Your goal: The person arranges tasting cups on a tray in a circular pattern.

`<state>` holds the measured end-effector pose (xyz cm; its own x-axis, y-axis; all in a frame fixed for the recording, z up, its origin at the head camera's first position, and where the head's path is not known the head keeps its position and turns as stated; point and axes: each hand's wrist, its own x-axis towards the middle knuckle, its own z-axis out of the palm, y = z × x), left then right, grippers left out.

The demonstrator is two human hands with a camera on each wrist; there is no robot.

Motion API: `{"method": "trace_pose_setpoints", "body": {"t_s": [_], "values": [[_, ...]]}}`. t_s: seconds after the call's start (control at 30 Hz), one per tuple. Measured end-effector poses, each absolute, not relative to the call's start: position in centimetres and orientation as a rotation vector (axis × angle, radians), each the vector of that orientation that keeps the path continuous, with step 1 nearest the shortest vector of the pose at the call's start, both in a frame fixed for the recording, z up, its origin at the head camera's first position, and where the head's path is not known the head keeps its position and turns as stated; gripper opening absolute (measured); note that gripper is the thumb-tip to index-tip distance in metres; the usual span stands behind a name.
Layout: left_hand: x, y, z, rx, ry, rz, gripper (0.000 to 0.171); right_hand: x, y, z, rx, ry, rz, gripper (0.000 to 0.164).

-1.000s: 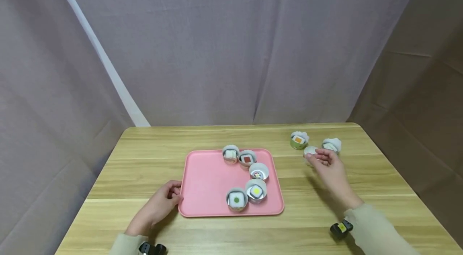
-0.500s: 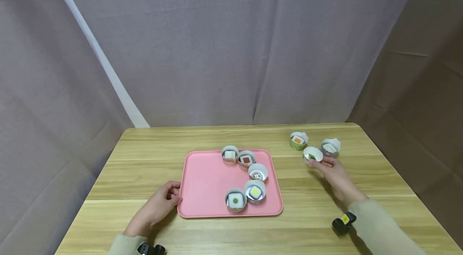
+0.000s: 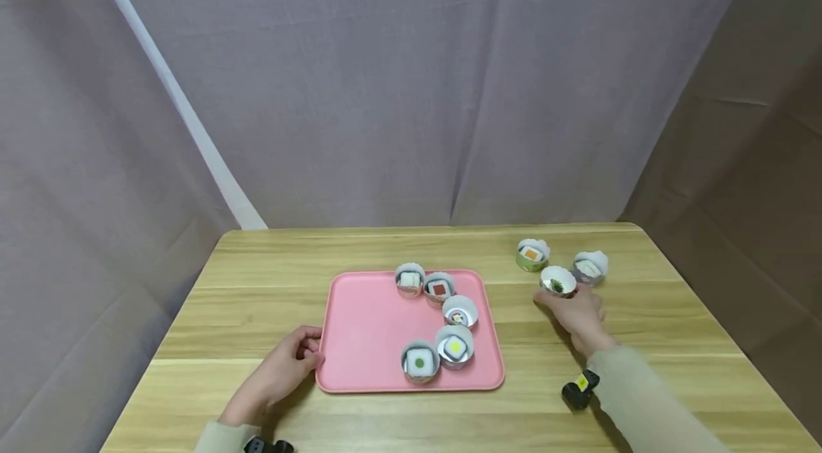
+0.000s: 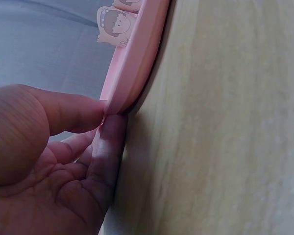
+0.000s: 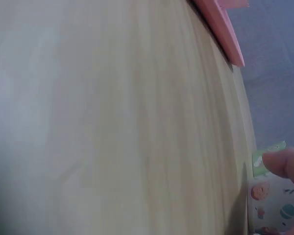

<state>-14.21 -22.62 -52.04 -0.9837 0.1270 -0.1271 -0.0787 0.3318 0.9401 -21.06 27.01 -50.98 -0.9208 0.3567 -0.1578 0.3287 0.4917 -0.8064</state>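
In the head view my left hand (image 3: pixel 282 369) holds the left edge of a pink tray (image 3: pixel 359 332). The left wrist view shows the thumb (image 4: pixel 78 113) on the rim and a finger (image 4: pixel 108 152) underneath it. My right hand (image 3: pixel 576 314) grips a printed paper baking cup (image 3: pixel 557 277) on the table, with a green leafy piece inside. In the right wrist view the right thumb (image 5: pixel 284 162) lies across a cup printed with small pictures (image 5: pixel 272 205); the other fingers are mostly hidden.
Several baking cups stand on the tray's right half, including one with a green-dotted white square (image 3: pixel 420 364) and one with a red square (image 3: pixel 439 288). Behind the right hand are an orange-topped cup (image 3: pixel 531 255) and another pale cup (image 3: pixel 589 267). A grey curtain (image 3: pixel 385 82) hangs behind the table.
The right hand has gone from pinching above the cup to its near side, thumb left and fingers right. The green piece inside has come into view. The left hand stays at the tray.
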Motion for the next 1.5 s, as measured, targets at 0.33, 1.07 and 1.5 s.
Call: {"method": "trace_pose_setpoints", "body": {"t_s": [0.33,1.07,1.5], "values": [[-13.9,-22.9,-52.4,0.055,2.389,1.692,0.039,-20.8,26.7,-51.7,-0.695,-2.658,1.464,0.092],[-14.0,-22.7,-51.6,0.017,2.407,1.68,0.038,-20.3,26.9,-51.1,-0.589,-2.686,1.532,0.086],[-14.0,-22.7,-51.6,0.04,2.404,1.698,0.039,-19.8,27.4,-49.9,-0.433,-2.683,1.682,0.081]]}}
